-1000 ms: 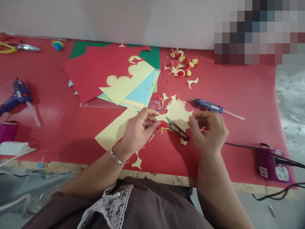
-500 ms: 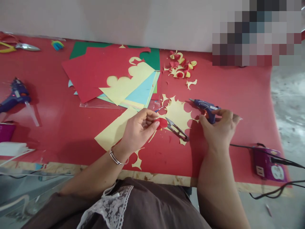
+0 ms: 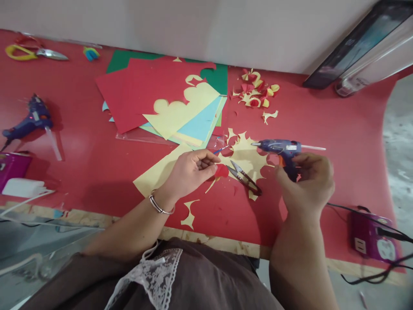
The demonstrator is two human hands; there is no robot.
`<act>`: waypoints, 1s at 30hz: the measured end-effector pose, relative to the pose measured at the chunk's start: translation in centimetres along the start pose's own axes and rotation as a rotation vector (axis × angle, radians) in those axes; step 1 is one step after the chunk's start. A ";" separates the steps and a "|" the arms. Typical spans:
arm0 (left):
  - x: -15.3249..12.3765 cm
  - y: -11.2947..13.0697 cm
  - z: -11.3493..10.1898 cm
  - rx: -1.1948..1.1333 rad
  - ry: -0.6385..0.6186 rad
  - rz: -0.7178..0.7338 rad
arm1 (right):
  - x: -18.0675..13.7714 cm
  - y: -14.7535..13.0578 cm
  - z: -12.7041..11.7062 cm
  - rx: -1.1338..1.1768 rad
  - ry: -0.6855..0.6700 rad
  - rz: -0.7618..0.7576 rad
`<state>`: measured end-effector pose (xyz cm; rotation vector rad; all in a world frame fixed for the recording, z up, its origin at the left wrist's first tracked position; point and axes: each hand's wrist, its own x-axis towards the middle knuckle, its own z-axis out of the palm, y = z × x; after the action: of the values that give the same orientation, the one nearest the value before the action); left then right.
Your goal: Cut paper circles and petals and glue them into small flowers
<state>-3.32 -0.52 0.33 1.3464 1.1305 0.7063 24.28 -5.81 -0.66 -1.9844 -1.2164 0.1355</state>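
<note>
Mid-frame, your left hand (image 3: 193, 173) pinches the red piece (image 3: 222, 171); right of centre, your right hand (image 3: 309, 185) curls its fingers round the gun (image 3: 277, 147) — angle the nozzle (image 3: 256, 144) clear of skin.

The worktop (image 3: 222, 215) is plain red. The held glue gun (image 3: 279, 146) is dark blue with an orange trigger (image 3: 281, 161); the other glue gun (image 3: 30, 119) is dark blue too. The small paper piece (image 3: 222, 171) is bright red, the jagged scrap (image 3: 247, 148) and the oblong sheet (image 3: 161, 172) pale yellow. Stacked paper shows green (image 3: 216, 79), red and light blue. The power box (image 3: 371, 239) is purple, the garment (image 3: 209, 275) brown with white patterned lace (image 3: 158, 277).
</note>
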 end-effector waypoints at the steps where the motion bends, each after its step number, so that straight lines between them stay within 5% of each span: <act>1: 0.1 0.0 -0.1 0.014 0.016 0.011 | -0.2 -0.2 0.0 0.015 -0.031 -0.064; 5: 0.3 0.2 -0.4 0.060 0.023 0.026 | -0.8 -0.8 0.1 0.039 -0.138 -0.322; 10: 0.2 0.4 -0.4 0.056 -0.017 0.002 | -1.0 -1.0 0.3 0.041 -0.219 -0.471; 30: 0.3 -0.1 -0.4 0.044 -0.069 -0.008 | -1.0 -0.5 0.4 0.046 -0.264 -0.582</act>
<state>-3.66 -0.12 0.27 1.3926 1.1015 0.6272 23.19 -6.23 -0.91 -1.5310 -1.8929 0.1308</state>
